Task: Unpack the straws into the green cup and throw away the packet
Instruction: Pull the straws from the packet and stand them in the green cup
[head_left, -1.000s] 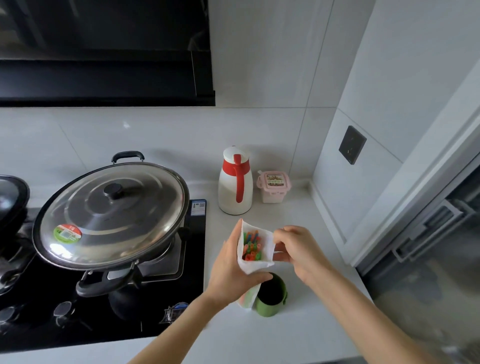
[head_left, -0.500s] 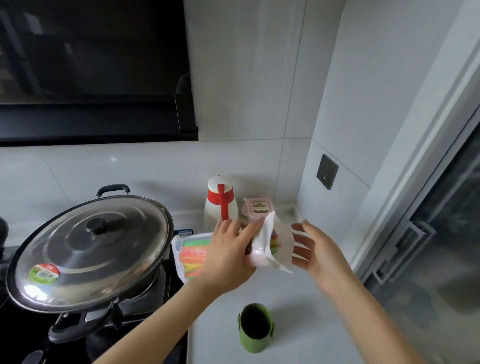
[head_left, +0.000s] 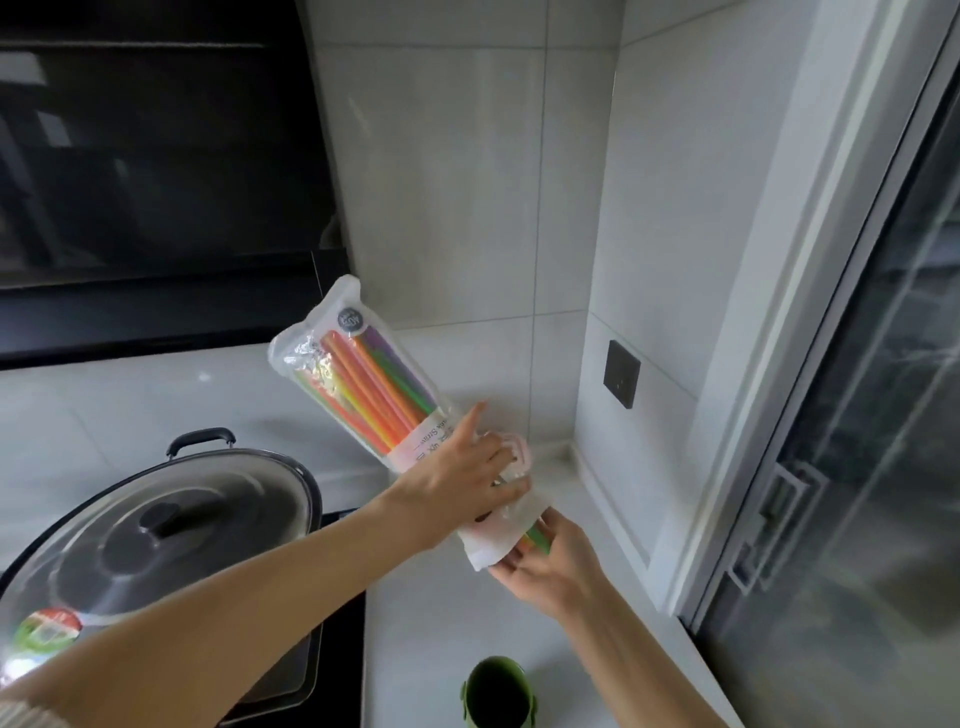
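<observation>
Compared with the earlier frame, the packet (head_left: 332, 325) had been turned over, so its sealed end pointed up and its open mouth hung low, above the green cup (head_left: 498, 693) on the bench (head_left: 426, 623). The left hand (head_left: 457, 478) gripped its soft, slippery film around the lower part, and the right hand (head_left: 550, 566) pinched the straws (head_left: 374, 384) coming out of the mouth. The straws looked light and stiff, best taken together by these ends.

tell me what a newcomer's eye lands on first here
The clear plastic packet of bright multicoloured straws, held slanted at centre by the left hand, while the right hand grips the straw ends at its lower mouth. Next, the big shiny steel wok lid at lower left and the small green cup at the bottom edge.
</observation>
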